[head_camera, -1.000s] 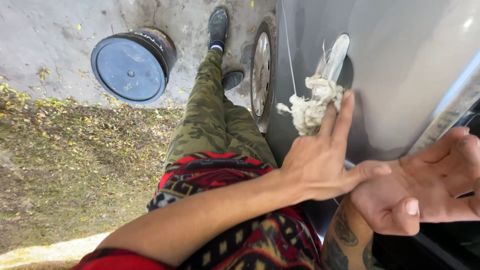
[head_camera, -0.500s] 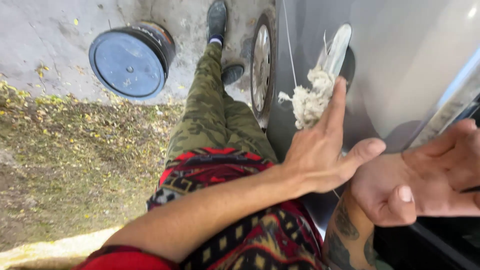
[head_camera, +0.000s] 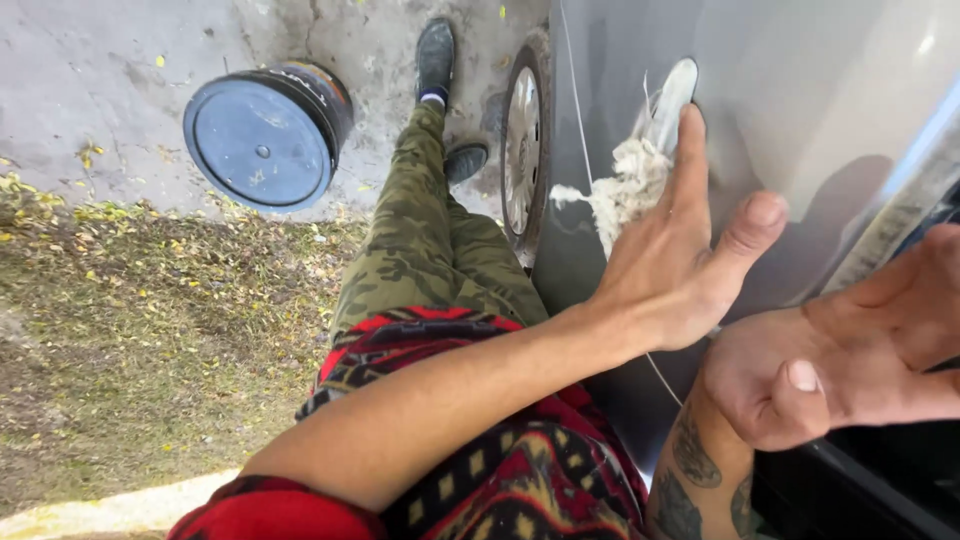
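While the left hand (head_camera: 670, 260) lies flat against the grey car door (head_camera: 800, 110), a wad of white cotton rag (head_camera: 625, 190) is pressed under its fingers, just below the door handle (head_camera: 672, 95). The fingers are stretched almost straight and the thumb is spread wide, so the rag is pinned to the panel by the palm side, not gripped in a fist. The right hand (head_camera: 850, 350) is seen lower on the door, near the sill; its fingers are loosely curled, the thumb is tucked in, and nothing is held in it. Whether it touches the paint cannot be told.

A judgement on the wiping: even pressure would best be kept across all the fingers, with loose threads gathered under the hand so that none catch on the handle. Strokes would best be overlapped around the handle recess, where dirt is likely to be missed.

On the concrete (head_camera: 100, 80) well apart, a black bucket (head_camera: 265, 135) with a blue lid is lying on its side, beside the front wheel (head_camera: 525, 150).
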